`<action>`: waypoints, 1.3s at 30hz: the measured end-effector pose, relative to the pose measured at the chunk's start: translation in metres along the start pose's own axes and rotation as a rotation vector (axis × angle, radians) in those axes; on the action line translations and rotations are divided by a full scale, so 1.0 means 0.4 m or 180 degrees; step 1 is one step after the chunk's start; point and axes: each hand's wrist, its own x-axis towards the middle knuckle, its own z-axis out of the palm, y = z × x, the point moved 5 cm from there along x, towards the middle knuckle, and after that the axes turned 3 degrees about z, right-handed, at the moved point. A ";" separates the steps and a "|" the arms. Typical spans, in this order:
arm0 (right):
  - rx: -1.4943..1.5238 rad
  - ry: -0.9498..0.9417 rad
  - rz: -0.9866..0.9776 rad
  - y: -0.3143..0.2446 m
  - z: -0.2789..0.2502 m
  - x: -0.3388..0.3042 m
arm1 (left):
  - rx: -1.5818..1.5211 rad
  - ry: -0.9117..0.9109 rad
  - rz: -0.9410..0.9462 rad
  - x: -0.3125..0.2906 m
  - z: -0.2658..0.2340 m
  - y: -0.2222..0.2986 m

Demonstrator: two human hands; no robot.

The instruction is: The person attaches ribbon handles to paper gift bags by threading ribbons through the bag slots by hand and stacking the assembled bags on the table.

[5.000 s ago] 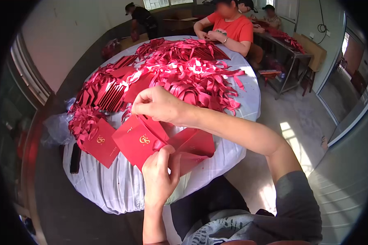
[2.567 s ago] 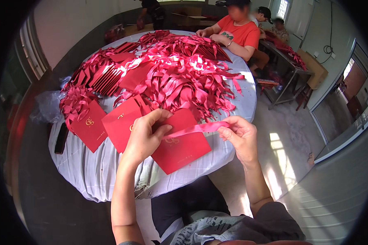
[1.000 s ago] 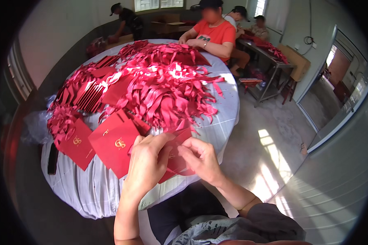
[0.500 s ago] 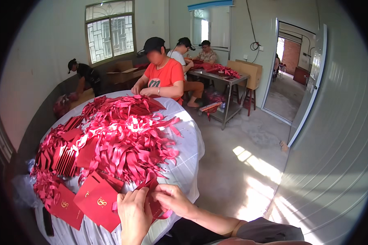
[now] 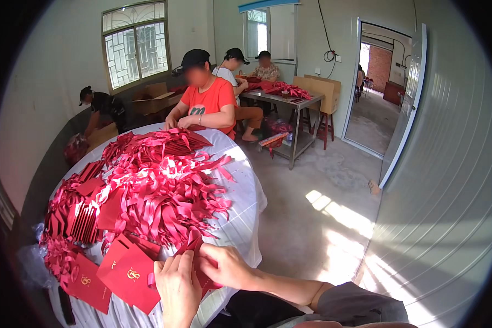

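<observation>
Near the table's front edge, my left hand (image 5: 176,281) grips a small red paper bag, its fingers curled over the bag's upper edge. My right hand (image 5: 227,265) pinches at the same red paper bag (image 5: 206,280) from the right, thumb and fingers closed together. A red ribbon (image 5: 192,241) rises in a fold between the two hands; what the fingertips do with it is partly hidden. Left of my left hand lie flat red gift bags (image 5: 127,276) with a gold emblem, overlapping one another. Another such bag (image 5: 87,284) lies farther left.
A large heap of red ribboned bags (image 5: 164,191) covers much of the round table with its white cloth (image 5: 245,191). Across it sits a person in an orange-red shirt (image 5: 210,101), handling red pieces. Farther back, people work around a metal table (image 5: 281,98). An open door (image 5: 407,109) stands right.
The whole view has shifted slightly, so the room appears farther left. My hands stay on the bag; the ribbon end that showed below my right hand is out of sight.
</observation>
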 end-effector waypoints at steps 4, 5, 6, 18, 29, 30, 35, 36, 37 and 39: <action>0.0289 -0.0296 0.0060 -0.009 -0.005 0.019 | -0.0082 -0.0089 -0.0095 -0.007 0.002 -0.004; 0.0863 -0.0702 0.0441 0.021 -0.001 0.035 | -0.0037 -0.0027 -0.0073 -0.004 0.001 0.003; 0.1070 -0.1136 0.1061 0.030 -0.006 0.043 | 0.0012 0.0032 -0.0048 -0.001 0.001 0.006; -0.0422 -0.0065 -0.0086 -0.047 -0.034 0.003 | 0.0018 -0.0252 -0.0213 -0.008 -0.026 -0.005; -0.0667 -0.1733 -0.0973 -0.073 -0.041 0.133 | -0.0597 0.0016 -0.0152 -0.022 -0.031 -0.034; -0.0693 -0.1947 -0.0987 -0.076 -0.038 0.137 | -0.0592 0.0068 -0.0120 -0.026 -0.030 -0.033; -0.0240 -0.2848 -0.0541 -0.044 -0.011 0.188 | -0.0496 -0.0104 -0.0086 -0.035 -0.025 -0.026; -0.0295 -0.2952 -0.0605 -0.037 -0.004 0.195 | -0.0556 -0.0025 -0.0125 -0.033 -0.024 -0.026; -0.0342 -0.3065 -0.0670 -0.034 0.005 0.205 | -0.0612 0.0049 -0.0177 -0.031 -0.024 -0.027; -0.0532 -0.3494 -0.0670 -0.036 0.024 0.228 | -0.0576 -0.0020 -0.0154 -0.028 -0.019 -0.027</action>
